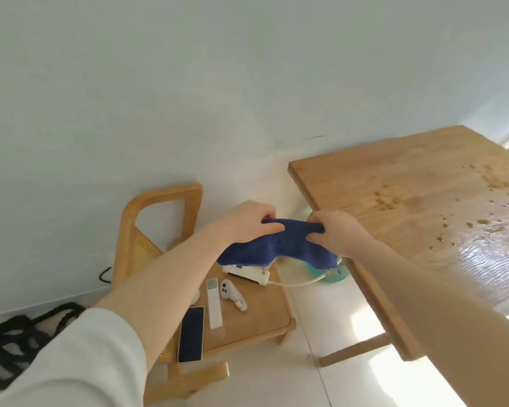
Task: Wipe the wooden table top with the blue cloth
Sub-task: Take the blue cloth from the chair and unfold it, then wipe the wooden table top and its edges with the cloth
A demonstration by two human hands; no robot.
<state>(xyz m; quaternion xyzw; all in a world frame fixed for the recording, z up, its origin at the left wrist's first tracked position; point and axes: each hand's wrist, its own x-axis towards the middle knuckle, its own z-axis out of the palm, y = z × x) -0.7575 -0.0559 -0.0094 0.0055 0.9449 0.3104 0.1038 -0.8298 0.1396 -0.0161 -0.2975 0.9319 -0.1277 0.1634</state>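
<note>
Both hands are gripping the blue cloth [276, 245] in the air above the chair [247, 318]: the left hand [247, 223] is bunching its left end with curled fingers, while the right hand [340, 233] is clamping the other end. The cloth's long axis is running hand to hand. The crumb-strewn wooden surface [409, 201] is lying to the right, nearer the right hand, so the cloth likely needs carrying that way.

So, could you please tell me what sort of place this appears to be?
Probably a room in a home: a wooden table with spilled drops stands by a plain white wall, and a cane-backed wooden chair holds a phone and a remote.
</note>
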